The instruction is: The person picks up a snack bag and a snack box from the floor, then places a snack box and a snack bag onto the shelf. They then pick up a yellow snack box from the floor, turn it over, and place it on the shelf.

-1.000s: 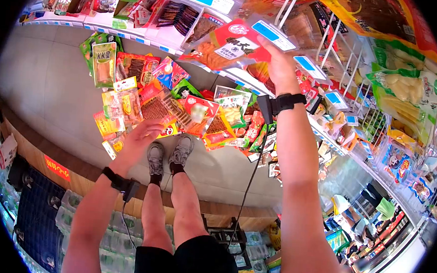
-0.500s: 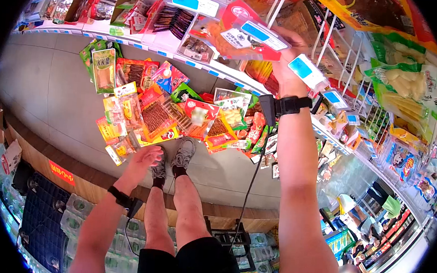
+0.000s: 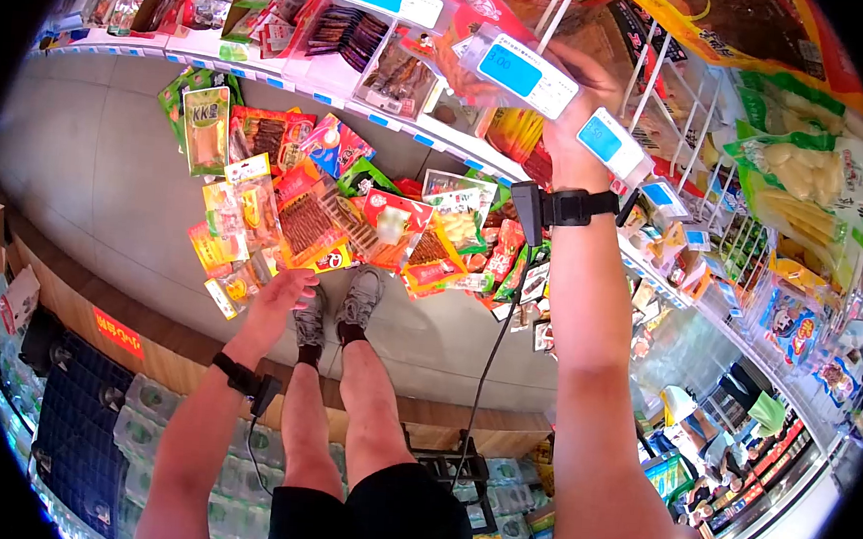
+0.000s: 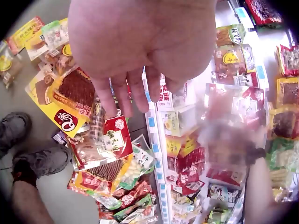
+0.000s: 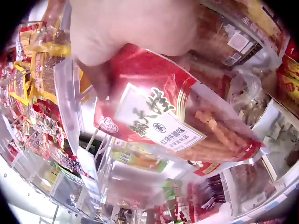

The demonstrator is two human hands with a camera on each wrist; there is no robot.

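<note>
In the head view my right hand (image 3: 576, 140) reaches in among the price tags of the hanging rack, holding a red snack bag (image 3: 482, 11) with a clear window. A price tag (image 3: 523, 73) covers part of the bag there. Seen from the right wrist, the hand grips the bag (image 5: 159, 107) by its red end, and brown strips show through the window. My left hand (image 3: 273, 309) hovers above the shoes with relaxed fingers, holding nothing. In the left wrist view its fingers (image 4: 124, 95) hang loosely over the scene.
Several snack packs (image 3: 311, 223) lie piled on the floor (image 3: 83, 149) below the shelf. Wire hooks (image 3: 650, 95) with hanging packs stand to the right. Boxes of small packs line the shelf edge (image 3: 265, 77). A cable (image 3: 483, 391) hangs from the right wrist.
My right hand has moved the snack bag up and farther into the rack, behind a price tag. My left hand has shifted slightly toward my legs, away from the floor pile.
</note>
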